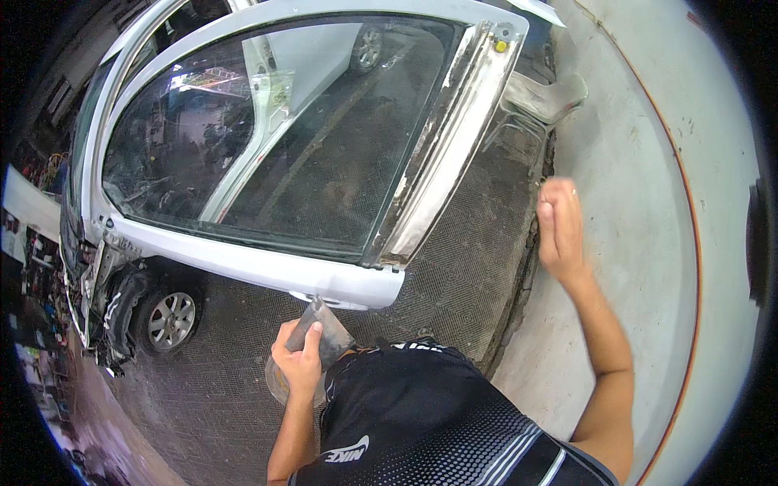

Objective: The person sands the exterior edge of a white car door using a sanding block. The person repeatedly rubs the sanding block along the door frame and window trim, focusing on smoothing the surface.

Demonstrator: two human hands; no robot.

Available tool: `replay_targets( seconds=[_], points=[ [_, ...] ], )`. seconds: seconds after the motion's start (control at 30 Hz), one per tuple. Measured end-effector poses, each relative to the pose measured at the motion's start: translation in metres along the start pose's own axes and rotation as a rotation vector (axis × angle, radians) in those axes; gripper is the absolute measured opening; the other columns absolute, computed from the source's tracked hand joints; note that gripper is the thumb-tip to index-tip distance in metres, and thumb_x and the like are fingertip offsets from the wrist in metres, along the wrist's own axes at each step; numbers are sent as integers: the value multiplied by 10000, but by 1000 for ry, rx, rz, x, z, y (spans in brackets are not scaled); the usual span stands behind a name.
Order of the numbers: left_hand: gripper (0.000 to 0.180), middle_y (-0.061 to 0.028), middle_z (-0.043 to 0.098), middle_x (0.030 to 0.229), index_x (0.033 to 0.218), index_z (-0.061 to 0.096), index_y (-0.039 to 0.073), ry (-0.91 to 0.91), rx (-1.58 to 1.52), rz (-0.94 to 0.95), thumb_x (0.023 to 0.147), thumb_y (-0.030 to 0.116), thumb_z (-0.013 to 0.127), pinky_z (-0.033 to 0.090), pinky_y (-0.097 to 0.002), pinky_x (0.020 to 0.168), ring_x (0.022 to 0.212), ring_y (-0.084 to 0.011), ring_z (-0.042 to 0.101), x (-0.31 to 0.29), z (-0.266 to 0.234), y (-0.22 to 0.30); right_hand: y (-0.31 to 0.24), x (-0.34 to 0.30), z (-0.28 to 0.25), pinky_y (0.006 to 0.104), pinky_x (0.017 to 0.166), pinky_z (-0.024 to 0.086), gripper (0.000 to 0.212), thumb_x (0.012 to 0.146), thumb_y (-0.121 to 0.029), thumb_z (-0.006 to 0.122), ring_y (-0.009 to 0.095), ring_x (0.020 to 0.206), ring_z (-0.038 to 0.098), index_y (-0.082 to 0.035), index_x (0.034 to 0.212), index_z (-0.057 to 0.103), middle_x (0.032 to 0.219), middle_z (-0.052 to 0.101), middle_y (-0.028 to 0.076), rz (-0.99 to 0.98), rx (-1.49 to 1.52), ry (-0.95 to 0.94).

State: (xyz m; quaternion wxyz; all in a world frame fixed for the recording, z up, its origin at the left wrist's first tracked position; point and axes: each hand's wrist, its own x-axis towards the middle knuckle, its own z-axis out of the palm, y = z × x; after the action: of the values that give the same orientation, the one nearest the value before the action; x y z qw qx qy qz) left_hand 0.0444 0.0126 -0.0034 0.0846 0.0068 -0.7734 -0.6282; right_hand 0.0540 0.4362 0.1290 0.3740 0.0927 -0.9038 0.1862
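Note:
A dark grey, flat four-sided plate (334,338) is pinched in my left hand (299,356), thumb on its face. Behind that hand shows part of a pale round object (278,382), mostly hidden; whether I hold it too I cannot tell. Just beyond the plate's tip runs the lower edge of a silver car door (267,263) with a dark window (324,146). My right hand (561,227) is raised off to the right in front of the pale wall, apart from the door. Its fingers are curled closed, slightly blurred, and hide anything inside them.
The door's bare, scuffed edge strip (442,154) slants on the right, with a yellow plug (501,47) on top. At the left is a car wheel (171,321) beside exposed bodywork. A grey plastic chair (547,97) stands against the wall (632,202), where an orange hose (685,174) runs.

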Motion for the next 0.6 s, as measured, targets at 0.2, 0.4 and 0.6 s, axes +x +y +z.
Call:
replay_targets(
  seconds=[0.2, 0.4, 0.6],
  points=[
    [121, -50, 719, 824, 953, 716, -29, -1, 5, 5, 889, 55, 775, 508, -261, 690, 738, -94, 635, -13, 38, 15, 29, -152, 58, 297, 534, 399, 417, 1095, -256, 515, 97, 555, 504, -42, 737, 518, 598, 535, 31, 798, 484, 56],
    [123, -35, 712, 782, 953, 716, -24, -93, 22, 34, 889, 58, 781, 505, -255, 666, 698, -77, 620, -34, 72, 29, 35, -275, 67, 271, 611, 547, 177, 1038, -124, 604, 130, 660, 661, 31, 1079, 678, 786, 662, 62, 1169, 625, 105],
    [147, -23, 719, 832, 975, 718, -25, -136, 13, -8, 889, 74, 787, 507, -251, 702, 757, -73, 624, -65, 108, 31, 64, -335, 28, 286, 638, 593, 195, 1035, -115, 618, 147, 679, 676, 56, 1112, 671, 834, 672, 81, 1302, 574, 151]
  ],
)
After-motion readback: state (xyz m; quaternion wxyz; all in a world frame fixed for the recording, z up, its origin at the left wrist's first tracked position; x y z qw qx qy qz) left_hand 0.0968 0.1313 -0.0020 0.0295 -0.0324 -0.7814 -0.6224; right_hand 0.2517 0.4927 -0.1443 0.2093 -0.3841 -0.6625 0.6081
